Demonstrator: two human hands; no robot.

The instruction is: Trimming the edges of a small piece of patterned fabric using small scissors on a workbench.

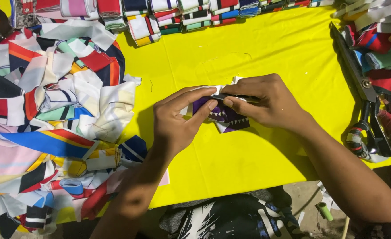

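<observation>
Both my hands meet over a small folded piece of purple and white fabric [227, 118] with a zigzag pattern, lying on the yellow table [248, 48]. My left hand [178, 119] pinches the fabric's upper edge between thumb and forefinger. My right hand [266, 102] grips the same edge from the right, with a thin dark metal piece showing under its fingers. The upper part of the fabric is hidden by my fingers.
A big heap of mixed coloured fabric scraps [49, 124] covers the left side. Rolled and folded striped strips [169, 17] line the far edge. Large scissors [363, 88] with wrapped handles lie at the right beside more scraps [381, 48]. Below the table lies dark printed cloth [231, 219].
</observation>
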